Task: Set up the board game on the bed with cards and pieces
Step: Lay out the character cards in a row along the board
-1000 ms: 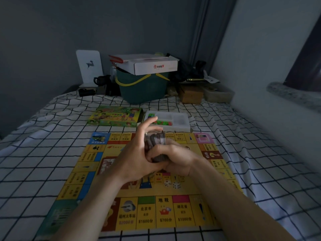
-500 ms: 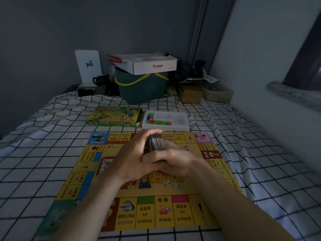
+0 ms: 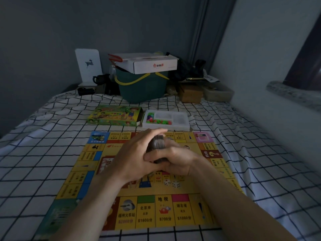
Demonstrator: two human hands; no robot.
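Head view: left hand and right hand both curled round card stack, held above middle of game board on bed. Grip tight on both sides, thumbs overlapping. Stack likely light, stiff as block, slick between cards; best held by long edges, squared up before setting down. Piece tray and game box just beyond board. Card faces hidden by fingers; dim light, tray pieces hard to make out.
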